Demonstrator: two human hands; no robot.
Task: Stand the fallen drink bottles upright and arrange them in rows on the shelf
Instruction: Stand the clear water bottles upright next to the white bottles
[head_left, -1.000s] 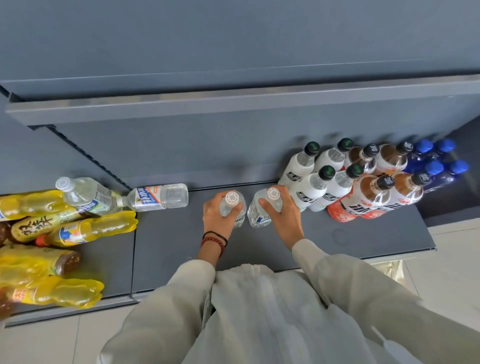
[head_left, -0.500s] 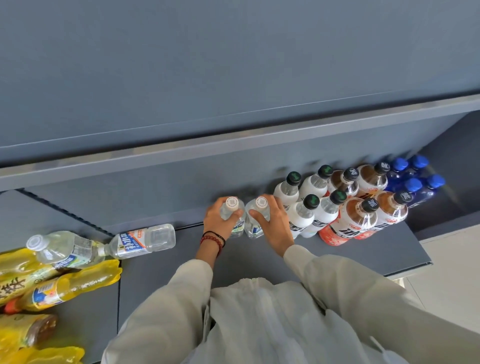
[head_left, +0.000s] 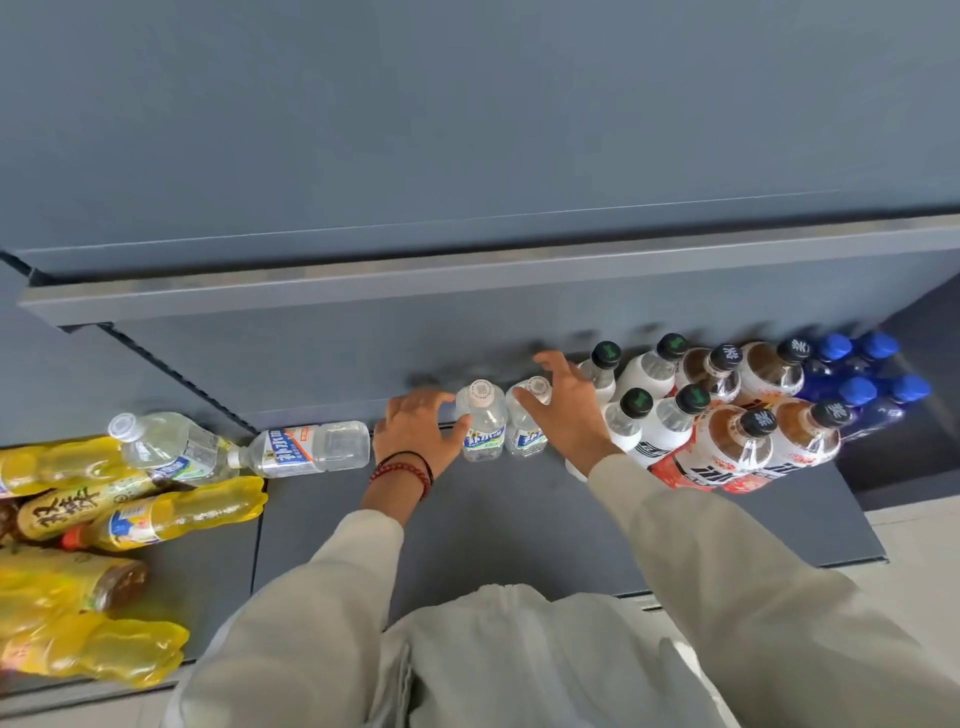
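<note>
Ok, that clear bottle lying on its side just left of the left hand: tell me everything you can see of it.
The fallen clear bottle is see-through plastic with a pale cap and a white label carrying blue characters and an orange patch. It lies flat on its side along the back of the grey shelf, cap pointing left, base toward the left hand. The hand is right beside the base; whether they touch cannot be told. Its cap end comes up against a second clear bottle.
</note>
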